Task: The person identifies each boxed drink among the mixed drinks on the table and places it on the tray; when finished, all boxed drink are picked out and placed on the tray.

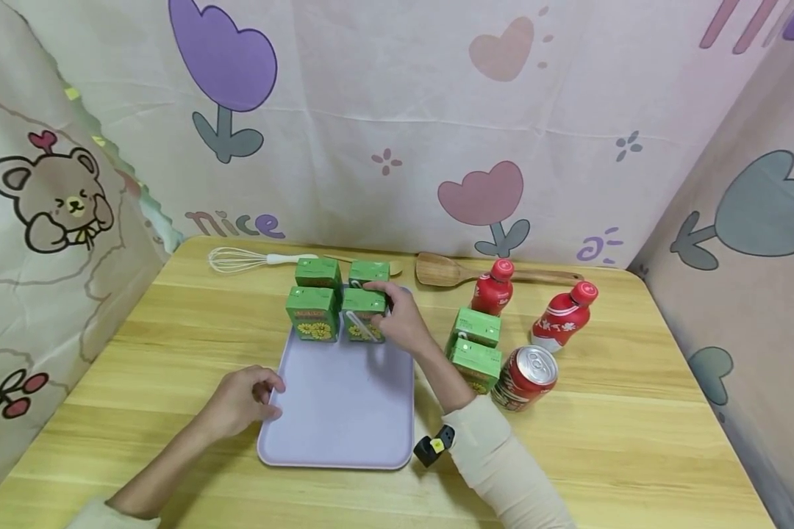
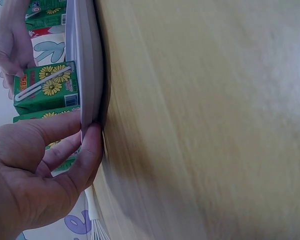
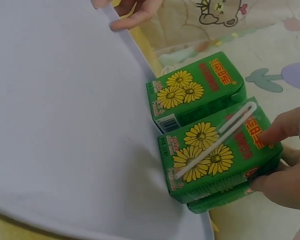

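Note:
My left hand (image 1: 241, 402) pinches the left rim of a lilac tray (image 1: 344, 415); the left wrist view shows thumb and fingers on either side of that rim (image 2: 90, 65). At the tray's far end, my right hand (image 1: 402, 322) grips the upper part of a green drink carton (image 1: 356, 323) with daisies and a white straw (image 3: 215, 142) on its front. This carton stands upright on the tray. Beside it on the left is a matching carton (image 1: 312, 323), and behind the pair are two more, a left one (image 1: 317, 272) and a right one (image 1: 370, 270).
Right of the tray stand two more green cartons (image 1: 479, 323), a red can (image 1: 526, 378) and two red bottles (image 1: 492, 290). Along the back edge of the table lie a white whisk (image 1: 251, 259) and a wooden spatula (image 1: 450, 272). A patterned cloth (image 1: 370, 110) hangs behind the table.

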Demonstrator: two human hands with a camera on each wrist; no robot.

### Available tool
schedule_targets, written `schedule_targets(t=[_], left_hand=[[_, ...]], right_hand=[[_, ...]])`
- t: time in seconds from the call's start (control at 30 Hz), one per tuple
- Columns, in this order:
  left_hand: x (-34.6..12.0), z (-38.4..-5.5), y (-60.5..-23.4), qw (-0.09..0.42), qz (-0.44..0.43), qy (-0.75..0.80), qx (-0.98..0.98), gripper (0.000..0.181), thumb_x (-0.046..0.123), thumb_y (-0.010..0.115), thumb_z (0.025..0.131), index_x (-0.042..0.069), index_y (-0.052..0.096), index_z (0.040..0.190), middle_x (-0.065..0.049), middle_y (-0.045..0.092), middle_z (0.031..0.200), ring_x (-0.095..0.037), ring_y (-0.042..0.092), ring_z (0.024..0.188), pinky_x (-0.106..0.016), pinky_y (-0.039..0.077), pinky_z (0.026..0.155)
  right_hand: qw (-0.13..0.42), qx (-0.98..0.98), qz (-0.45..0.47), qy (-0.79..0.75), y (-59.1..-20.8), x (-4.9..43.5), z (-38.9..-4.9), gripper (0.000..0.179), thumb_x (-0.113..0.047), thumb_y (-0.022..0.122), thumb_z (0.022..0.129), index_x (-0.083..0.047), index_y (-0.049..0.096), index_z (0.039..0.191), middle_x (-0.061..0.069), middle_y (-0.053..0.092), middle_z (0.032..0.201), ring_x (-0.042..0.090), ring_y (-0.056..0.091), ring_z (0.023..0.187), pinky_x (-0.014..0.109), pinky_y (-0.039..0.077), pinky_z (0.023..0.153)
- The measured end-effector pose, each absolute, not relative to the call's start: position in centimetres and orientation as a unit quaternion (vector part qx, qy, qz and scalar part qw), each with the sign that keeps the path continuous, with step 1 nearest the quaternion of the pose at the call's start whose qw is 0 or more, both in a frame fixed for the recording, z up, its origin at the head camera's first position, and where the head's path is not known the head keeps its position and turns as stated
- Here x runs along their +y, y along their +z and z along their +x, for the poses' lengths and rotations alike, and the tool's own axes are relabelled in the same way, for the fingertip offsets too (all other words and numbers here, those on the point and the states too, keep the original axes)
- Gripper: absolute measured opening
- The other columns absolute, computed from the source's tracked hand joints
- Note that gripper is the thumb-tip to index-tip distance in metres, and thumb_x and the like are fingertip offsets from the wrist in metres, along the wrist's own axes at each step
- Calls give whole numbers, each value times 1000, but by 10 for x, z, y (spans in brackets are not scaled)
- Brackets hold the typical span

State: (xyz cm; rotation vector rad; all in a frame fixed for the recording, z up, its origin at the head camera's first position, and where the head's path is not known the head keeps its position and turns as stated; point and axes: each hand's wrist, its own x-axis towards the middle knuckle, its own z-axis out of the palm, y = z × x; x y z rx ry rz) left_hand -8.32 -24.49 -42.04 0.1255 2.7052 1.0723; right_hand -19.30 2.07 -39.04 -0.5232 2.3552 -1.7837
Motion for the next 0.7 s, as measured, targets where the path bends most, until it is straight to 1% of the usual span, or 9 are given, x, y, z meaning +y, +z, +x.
schedule_targets(t=[0.07,0.13,0.17,0.23,0.3,0.47,0.6,0.7], left_hand=[[-245,-84,-420,113,43,364,923,29,-2,79,67,4,65,92,-5,55,77,-14,49,69,-20,44,55],[-245,-84,-420,112,45,363,924,29,-2,79,67,4,65,92,-5,55,77,-13,49,69,-20,44,55],[-245,-84,-420,111,45,361,925,29,-2,79,67,4,65,92,-5,55,77,-13,49,69,-20,44,55],[-245,-84,-420,110,45,360,925,29,-2,79,66,4,65,92,-4,55,77,-13,49,69,-20,44,55],[-245,-84,-420,111,46,359,926,29,-2,79,66,4,65,92,-5,55,77,-13,49,69,-20,43,55],[-245,-84,-421,111,45,359,926,29,-1,79,66,4,65,91,-5,55,76,-13,48,69,-20,43,54],[-245,-84,-422,106,46,357,927,29,-2,79,66,4,65,91,-4,55,76,-12,48,68,-20,43,54],[-245,-84,-422,105,46,357,927,30,-2,79,65,4,65,91,-4,55,76,-12,48,69,-20,43,54]], right_hand=[[62,804,-161,-569,-388,21,-191,58,14,54,76,-6,54,130,14,51,134,27,51,117,32,47,85],[50,825,-151,-543,-385,23,-188,56,9,58,77,-9,54,130,11,50,136,28,47,125,39,45,95],[43,833,-148,-531,-383,24,-187,55,6,61,77,-10,54,130,11,49,137,28,44,129,43,42,102],[29,845,-147,-513,-379,27,-183,54,2,64,78,-11,54,130,9,49,138,28,41,133,48,37,108],[13,853,-156,-498,-374,31,-179,55,-1,66,78,-10,54,130,9,51,137,28,43,132,48,34,110],[-9,861,-184,-474,-362,46,-169,55,-5,69,78,-10,53,130,7,54,136,25,46,131,45,35,110],[-11,859,-200,-472,-353,62,-160,52,-8,69,80,-11,54,130,4,55,134,22,46,131,44,36,109],[-2,858,-204,-471,-346,76,-154,52,-9,68,82,-14,53,132,2,55,135,21,46,132,45,35,110]])
